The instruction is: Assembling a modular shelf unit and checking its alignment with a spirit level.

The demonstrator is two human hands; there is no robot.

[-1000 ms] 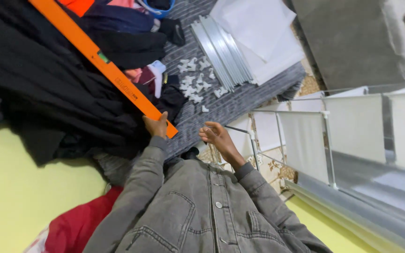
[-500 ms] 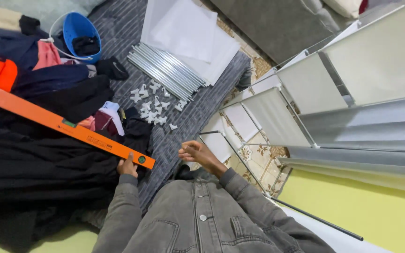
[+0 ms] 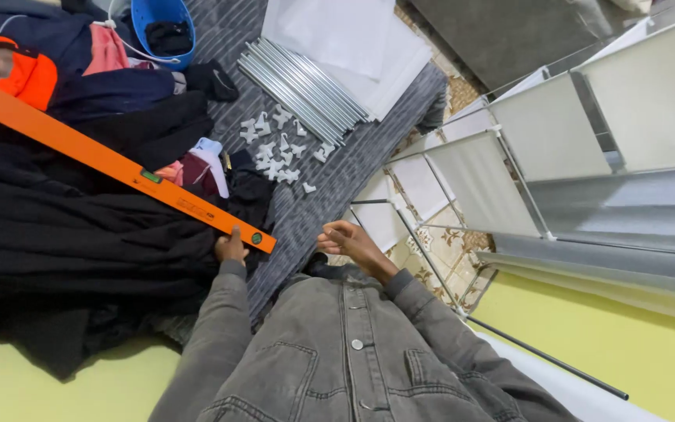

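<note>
Grey rug (image 3: 337,180), clothes heaped. Left hand (image 3: 230,248) grip pinching orange level (image 3: 119,166); right hand (image 3: 347,238) loosely spread, empty.

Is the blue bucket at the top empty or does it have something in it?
Not empty. The blue bucket lies among the clothes with a dark bundle showing inside its mouth; what the bundle is cannot be told.

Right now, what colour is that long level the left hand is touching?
Bright orange, with small green vials; the spirit level shows best in the head view, near the left hand.
</note>
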